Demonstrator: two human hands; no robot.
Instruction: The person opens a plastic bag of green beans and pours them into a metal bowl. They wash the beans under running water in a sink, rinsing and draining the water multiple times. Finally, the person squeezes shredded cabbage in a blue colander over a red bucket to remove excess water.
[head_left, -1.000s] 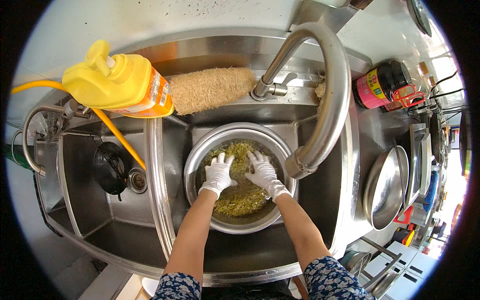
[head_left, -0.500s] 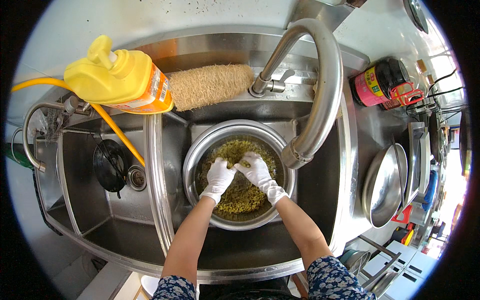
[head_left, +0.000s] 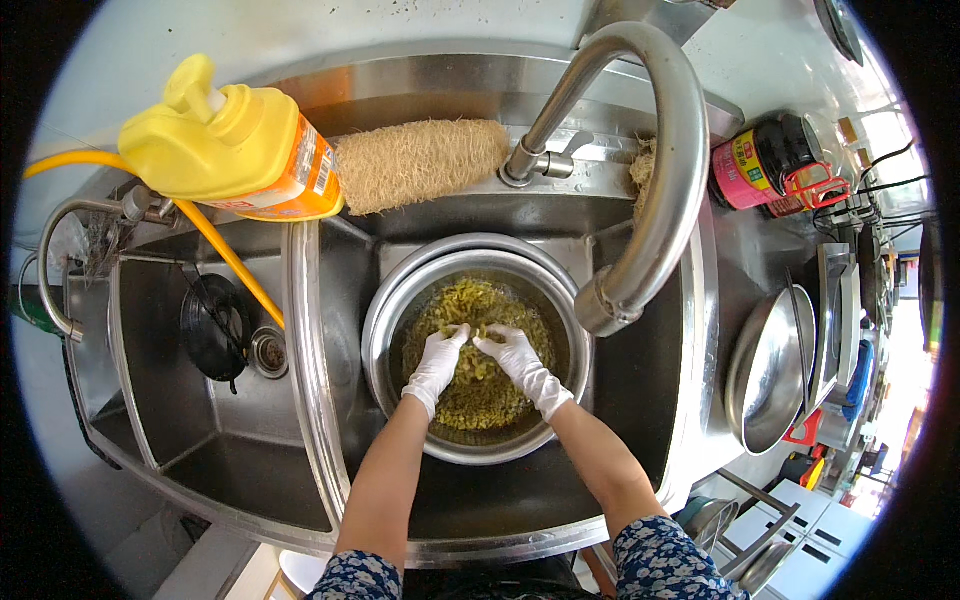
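The gloved left hand (head_left: 437,364) and right hand (head_left: 516,360) curl their fingers inward, whether clamped on anything I cannot tell, among wet yellow-green bits (head_left: 480,402) in a metal bowl (head_left: 489,455) set inside the sink (head_left: 550,505), presumably to contain splashes.
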